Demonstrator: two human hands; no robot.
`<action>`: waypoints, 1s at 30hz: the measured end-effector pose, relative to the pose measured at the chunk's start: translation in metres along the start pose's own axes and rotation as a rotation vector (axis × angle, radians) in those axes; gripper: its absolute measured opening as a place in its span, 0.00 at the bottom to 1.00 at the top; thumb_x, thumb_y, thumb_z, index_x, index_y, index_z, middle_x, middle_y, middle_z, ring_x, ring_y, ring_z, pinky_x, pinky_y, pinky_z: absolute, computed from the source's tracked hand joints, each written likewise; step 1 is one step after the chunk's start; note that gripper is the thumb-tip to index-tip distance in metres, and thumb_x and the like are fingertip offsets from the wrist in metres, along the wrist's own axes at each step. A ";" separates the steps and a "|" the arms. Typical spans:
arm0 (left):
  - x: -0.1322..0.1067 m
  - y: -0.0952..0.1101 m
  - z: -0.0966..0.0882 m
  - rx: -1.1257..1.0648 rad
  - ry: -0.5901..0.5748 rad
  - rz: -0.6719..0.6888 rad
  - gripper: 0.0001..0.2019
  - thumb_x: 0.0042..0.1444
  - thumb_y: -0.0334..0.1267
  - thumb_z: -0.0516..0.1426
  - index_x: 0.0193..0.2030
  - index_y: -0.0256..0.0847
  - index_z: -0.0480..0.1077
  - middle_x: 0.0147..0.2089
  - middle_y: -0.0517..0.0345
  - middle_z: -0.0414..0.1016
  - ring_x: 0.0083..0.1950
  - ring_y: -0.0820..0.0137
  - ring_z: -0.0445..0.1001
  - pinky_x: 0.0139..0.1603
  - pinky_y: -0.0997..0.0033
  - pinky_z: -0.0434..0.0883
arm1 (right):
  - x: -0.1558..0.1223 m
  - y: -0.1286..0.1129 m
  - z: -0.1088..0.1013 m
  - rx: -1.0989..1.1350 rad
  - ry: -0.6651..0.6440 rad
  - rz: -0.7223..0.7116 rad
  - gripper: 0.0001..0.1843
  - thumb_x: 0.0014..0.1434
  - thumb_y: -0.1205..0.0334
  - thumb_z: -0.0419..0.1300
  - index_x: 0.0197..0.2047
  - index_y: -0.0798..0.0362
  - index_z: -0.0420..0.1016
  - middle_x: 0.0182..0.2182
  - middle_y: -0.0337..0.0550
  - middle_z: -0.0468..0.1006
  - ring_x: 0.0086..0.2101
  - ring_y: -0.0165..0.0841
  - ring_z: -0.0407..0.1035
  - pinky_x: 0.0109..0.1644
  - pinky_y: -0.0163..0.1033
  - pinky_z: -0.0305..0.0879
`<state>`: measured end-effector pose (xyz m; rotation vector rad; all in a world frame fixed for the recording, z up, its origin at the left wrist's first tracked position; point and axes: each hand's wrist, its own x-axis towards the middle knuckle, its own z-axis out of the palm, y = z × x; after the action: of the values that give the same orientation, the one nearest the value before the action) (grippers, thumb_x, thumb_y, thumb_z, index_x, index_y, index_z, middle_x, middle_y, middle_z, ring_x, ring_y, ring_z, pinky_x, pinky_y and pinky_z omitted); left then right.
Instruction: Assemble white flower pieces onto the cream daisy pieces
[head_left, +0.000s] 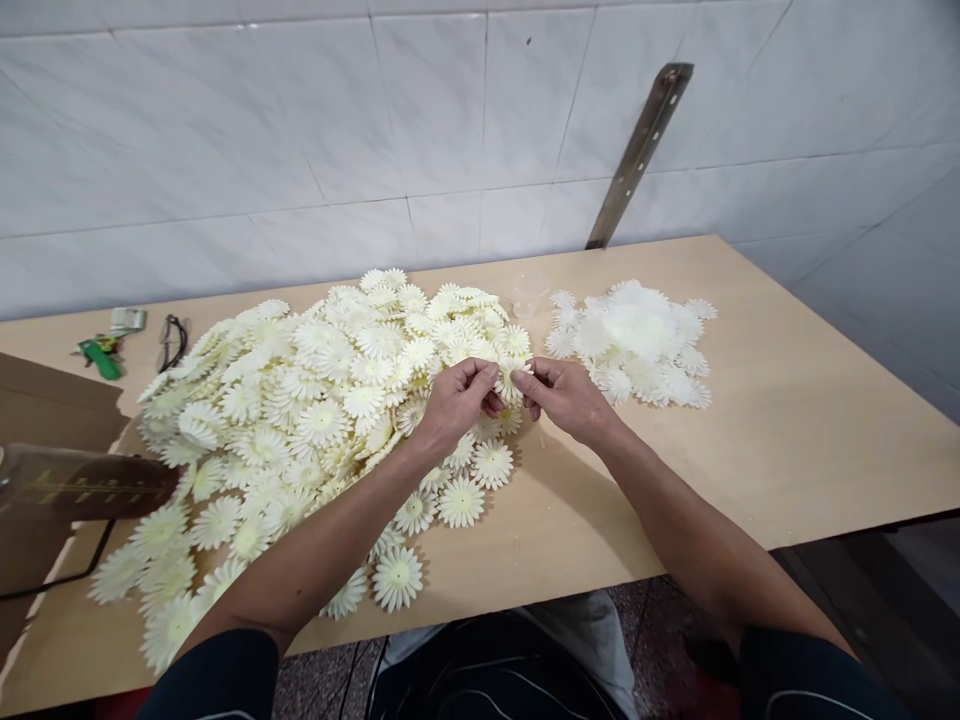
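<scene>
My left hand [459,398] and my right hand [564,398] meet over the middle of a wooden table [787,420]. Both pinch one cream-white plastic daisy flower [511,379] between their fingertips. Under and left of the hands spreads a big heap of the same cream daisies [300,420], some lying singly near the front edge. To the right of my right hand lies a smaller pile of whiter flower pieces [637,340].
A small clear plastic cup [529,292] stands between the two piles. A green tool [100,355] and glasses [172,342] lie at the back left. A brown cardboard box [45,420] sits at the left edge. A metal bar [639,150] leans on the tiled wall.
</scene>
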<state>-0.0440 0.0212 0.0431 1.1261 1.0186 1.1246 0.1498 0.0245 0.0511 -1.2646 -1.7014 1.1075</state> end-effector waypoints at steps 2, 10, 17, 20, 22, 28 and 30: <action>0.000 -0.001 0.000 -0.001 0.004 0.002 0.23 0.57 0.59 0.73 0.36 0.39 0.78 0.25 0.59 0.77 0.26 0.71 0.78 0.30 0.73 0.76 | 0.001 0.003 0.001 0.048 0.000 0.022 0.38 0.60 0.20 0.67 0.26 0.48 0.70 0.21 0.38 0.75 0.22 0.33 0.70 0.29 0.40 0.66; 0.000 0.000 0.000 -0.007 0.012 -0.005 0.23 0.58 0.59 0.73 0.36 0.39 0.78 0.25 0.59 0.77 0.26 0.71 0.78 0.30 0.73 0.77 | -0.001 -0.002 0.001 0.073 0.022 0.066 0.35 0.53 0.23 0.75 0.31 0.48 0.73 0.19 0.36 0.74 0.21 0.33 0.69 0.27 0.40 0.66; 0.000 0.000 0.001 0.002 -0.006 -0.009 0.24 0.58 0.60 0.73 0.34 0.39 0.78 0.24 0.59 0.77 0.26 0.71 0.78 0.29 0.73 0.76 | -0.001 0.001 0.000 0.003 0.073 0.078 0.36 0.55 0.22 0.72 0.24 0.49 0.74 0.20 0.41 0.77 0.23 0.35 0.72 0.30 0.40 0.68; 0.000 0.000 0.002 -0.013 -0.005 -0.015 0.22 0.59 0.58 0.74 0.36 0.39 0.79 0.25 0.59 0.78 0.26 0.71 0.78 0.30 0.73 0.76 | -0.001 0.002 0.000 -0.016 0.082 0.102 0.37 0.55 0.21 0.71 0.25 0.50 0.77 0.22 0.43 0.80 0.25 0.36 0.76 0.33 0.41 0.71; 0.000 0.001 0.003 -0.012 -0.002 -0.025 0.20 0.60 0.54 0.74 0.36 0.39 0.79 0.25 0.59 0.78 0.27 0.71 0.79 0.31 0.74 0.77 | -0.001 0.003 0.000 -0.010 0.069 0.104 0.38 0.55 0.20 0.71 0.25 0.50 0.77 0.22 0.43 0.80 0.26 0.37 0.76 0.34 0.42 0.72; 0.000 0.004 0.002 -0.004 0.035 -0.038 0.15 0.63 0.47 0.73 0.34 0.38 0.79 0.24 0.59 0.78 0.25 0.73 0.76 0.30 0.75 0.75 | 0.002 0.006 0.001 0.132 -0.004 0.095 0.38 0.52 0.19 0.73 0.28 0.49 0.74 0.24 0.41 0.79 0.26 0.36 0.76 0.34 0.43 0.75; 0.001 0.003 0.002 -0.022 0.039 -0.058 0.16 0.64 0.46 0.73 0.33 0.38 0.78 0.23 0.59 0.78 0.25 0.73 0.76 0.30 0.75 0.75 | 0.002 0.005 0.002 0.174 -0.038 0.103 0.39 0.52 0.18 0.72 0.28 0.49 0.74 0.24 0.41 0.78 0.25 0.36 0.75 0.34 0.43 0.76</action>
<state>-0.0419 0.0217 0.0467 1.0547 1.0602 1.1123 0.1489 0.0269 0.0454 -1.2388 -1.5446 1.3180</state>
